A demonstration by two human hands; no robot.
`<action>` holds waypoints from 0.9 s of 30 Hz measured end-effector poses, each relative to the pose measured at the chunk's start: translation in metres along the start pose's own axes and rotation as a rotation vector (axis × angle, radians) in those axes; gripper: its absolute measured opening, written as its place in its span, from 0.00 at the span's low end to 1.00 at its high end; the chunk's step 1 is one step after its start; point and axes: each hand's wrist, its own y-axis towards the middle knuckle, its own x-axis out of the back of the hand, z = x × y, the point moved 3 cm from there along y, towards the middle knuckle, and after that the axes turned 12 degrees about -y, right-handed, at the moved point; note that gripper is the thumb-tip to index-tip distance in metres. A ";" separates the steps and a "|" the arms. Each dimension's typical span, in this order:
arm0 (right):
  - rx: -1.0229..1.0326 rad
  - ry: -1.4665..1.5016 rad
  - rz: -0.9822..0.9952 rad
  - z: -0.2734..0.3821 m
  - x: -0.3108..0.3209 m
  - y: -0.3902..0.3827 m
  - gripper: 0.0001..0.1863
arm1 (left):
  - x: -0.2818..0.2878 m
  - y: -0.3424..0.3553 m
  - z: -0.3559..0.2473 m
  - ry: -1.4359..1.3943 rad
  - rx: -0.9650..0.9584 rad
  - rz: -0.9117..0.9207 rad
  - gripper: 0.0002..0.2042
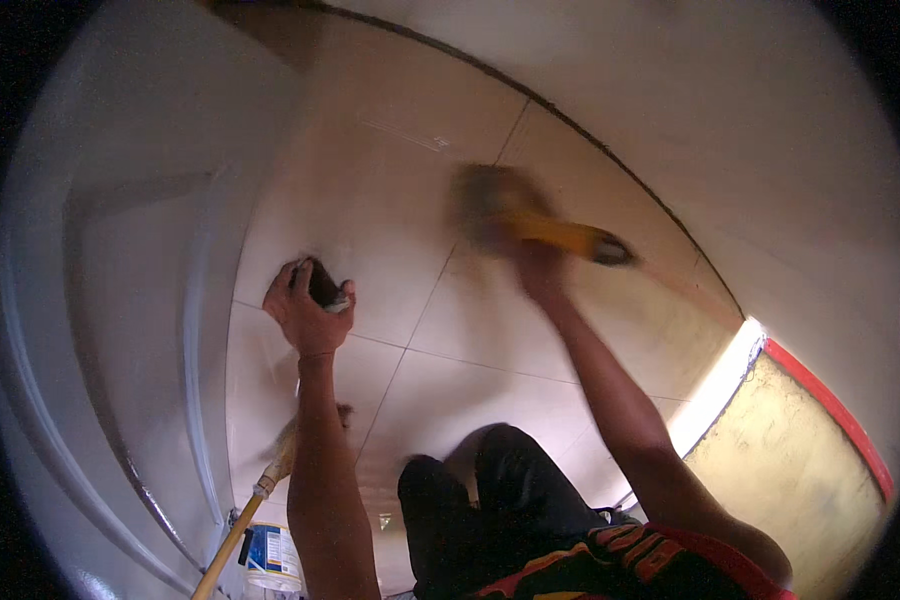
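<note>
I see my left hand [308, 308] raised over the pale tiled floor [390, 210], left of centre, with the fingers curled tight around a small dark object [323, 283] that pokes out above the knuckles; I cannot tell what kind of thing it is. My right hand [538, 272] is farther to the right and heavily blurred, so I cannot tell exactly how its fingers lie, but it appears wrapped around the yellow handle of a brush [530, 222]. The handle runs off to the right to a dark end, while the brownish bristle head sits at the left end, against the tile close to a grout line. The brush is near the middle of the floor, well apart from my left hand.

On the left, a white panelled door [130, 300] curves up along the edge of the view. At the near left, a wooden stick [245, 520] slants up from the bottom edge, passing behind my left forearm, and just beside it stands a white bucket with a blue label [270, 558]. My dark trousers [490, 500] show near the bottom centre. On the right, a bright doorway strip meets a yellowish surface edged in red [800, 460].
</note>
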 end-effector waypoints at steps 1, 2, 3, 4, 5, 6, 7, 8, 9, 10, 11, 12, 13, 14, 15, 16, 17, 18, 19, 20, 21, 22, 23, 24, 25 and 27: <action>0.291 0.147 -0.093 0.062 -0.002 -0.001 0.23 | 0.003 0.003 -0.002 -0.007 -0.014 -0.013 0.28; 0.559 0.191 -0.072 0.078 -0.012 0.017 0.22 | -0.007 0.004 -0.008 -0.054 -0.054 -0.053 0.28; 0.567 0.309 0.017 0.088 -0.022 0.024 0.20 | -0.008 0.002 -0.007 -0.075 -0.090 -0.083 0.29; 0.569 0.414 0.103 0.089 -0.025 0.031 0.19 | -0.010 0.002 -0.010 -0.052 -0.080 -0.073 0.29; 0.452 0.102 -0.003 0.027 -0.029 0.057 0.18 | -0.022 0.005 -0.026 -0.096 -0.088 -0.077 0.29; 0.332 -0.205 -0.105 -0.045 -0.020 0.079 0.18 | -0.035 0.008 -0.040 -0.131 -0.101 -0.093 0.30; 0.081 0.033 0.020 -0.022 -0.009 0.047 0.16 | -0.005 -0.001 -0.002 -0.020 -0.106 -0.079 0.30; -0.212 0.301 -0.235 -0.163 0.051 0.079 0.15 | -0.033 0.013 -0.043 -0.123 -0.103 -0.125 0.30; 0.166 0.462 -0.410 -0.136 0.068 0.046 0.13 | -0.016 0.005 -0.020 -0.065 -0.092 -0.085 0.30; -0.014 0.347 -0.599 -0.179 0.104 0.034 0.15 | -0.019 0.008 -0.026 -0.098 -0.081 -0.078 0.30; 0.076 0.395 -0.586 -0.188 0.119 0.025 0.19 | -0.017 0.008 -0.024 -0.098 -0.076 -0.079 0.30; 0.076 0.390 -0.583 -0.183 0.121 0.023 0.19 | -0.017 0.007 -0.022 -0.091 -0.098 -0.087 0.30; 0.093 0.170 -0.683 -0.165 0.121 0.020 0.19 | -0.010 0.007 -0.019 -0.068 -0.124 -0.094 0.30; 0.109 -0.058 -0.781 -0.142 0.119 0.017 0.19 | -0.009 0.005 -0.016 -0.061 -0.126 -0.092 0.30; -0.011 0.116 -0.661 -0.092 0.089 0.017 0.19 | -0.004 0.002 -0.010 -0.034 -0.108 -0.073 0.29; -0.069 0.478 -0.478 -0.058 0.060 0.028 0.21 | -0.008 0.002 -0.010 -0.027 -0.094 -0.068 0.29; 0.150 0.851 0.021 -0.003 0.045 0.027 0.22 | -0.004 -0.001 -0.001 0.012 -0.106 -0.068 0.29; 0.105 0.279 -0.357 0.032 0.027 0.051 0.21 | -0.020 0.008 -0.023 -0.065 -0.105 -0.076 0.29; 0.126 0.468 -0.200 0.065 0.009 0.059 0.24 | -0.025 0.006 -0.028 -0.106 -0.097 -0.053 0.29; 0.158 0.633 -0.116 0.088 -0.010 0.071 0.26 | -0.030 0.007 -0.037 -0.081 -0.066 -0.031 0.29; 0.209 0.563 -0.090 0.103 -0.015 0.076 0.26 | -0.030 0.006 -0.034 -0.076 -0.088 -0.008 0.29; 0.258 0.489 -0.063 0.109 -0.016 0.077 0.26 | -0.026 0.003 -0.024 -0.060 -0.082 -0.020 0.29; 0.237 0.496 -0.077 0.095 -0.013 0.075 0.26 | -0.023 0.002 -0.016 -0.049 -0.074 -0.042 0.30; 0.341 0.300 -0.249 0.070 0.005 0.067 0.23 | -0.020 0.000 -0.010 -0.018 -0.103 -0.065 0.31; 0.442 0.116 -0.413 0.045 0.023 0.056 0.21 | -0.010 0.001 -0.004 -0.003 -0.125 -0.052 0.31; 0.139 0.005 -0.576 -0.128 0.053 0.029 0.19 | -0.010 0.011 -0.010 0.042 -0.154 -0.029 0.31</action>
